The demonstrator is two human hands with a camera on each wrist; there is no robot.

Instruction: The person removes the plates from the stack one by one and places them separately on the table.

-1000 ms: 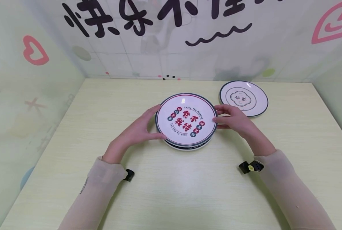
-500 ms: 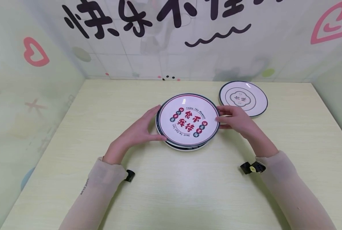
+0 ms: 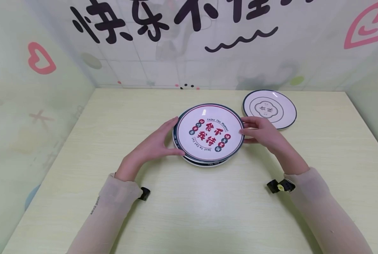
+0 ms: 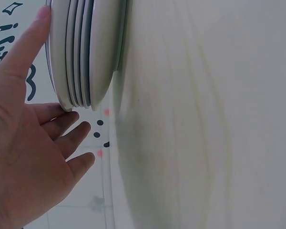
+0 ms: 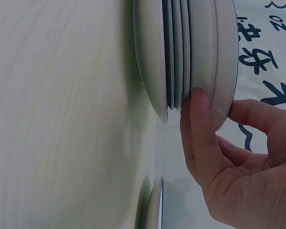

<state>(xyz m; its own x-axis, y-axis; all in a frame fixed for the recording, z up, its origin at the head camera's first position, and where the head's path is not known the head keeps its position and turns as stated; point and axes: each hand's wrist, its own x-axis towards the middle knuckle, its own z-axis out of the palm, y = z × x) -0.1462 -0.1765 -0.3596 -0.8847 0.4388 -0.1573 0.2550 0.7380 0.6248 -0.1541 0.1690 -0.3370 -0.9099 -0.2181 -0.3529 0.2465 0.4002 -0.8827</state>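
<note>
A stack of several plates [image 4: 71, 57] stands mid-table, topped by a white plate [image 3: 205, 146] with a dark blue rim and red characters. That top plate sits slightly to the right of those beneath, whose dark-edged rims show at its lower left. At the left side of the stack my left hand [image 3: 152, 143] is spread, thumb and index fingertip touching the rim and the other fingers loose. My right hand [image 3: 260, 132] grips the top plate's right edge, thumb on the rim and fingers against the side of the stack [image 5: 202, 47].
Another white plate [image 3: 279, 118] with a dark rim and a flower-shaped centre print lies at the back right, partly behind my right hand. Printed wall panels [image 3: 163, 67] border the pale wood table [image 3: 189, 204] at the back and both sides.
The top plate has slid a little to the right with my right hand, baring more of the lower rim at left. My left hand has barely moved.
</note>
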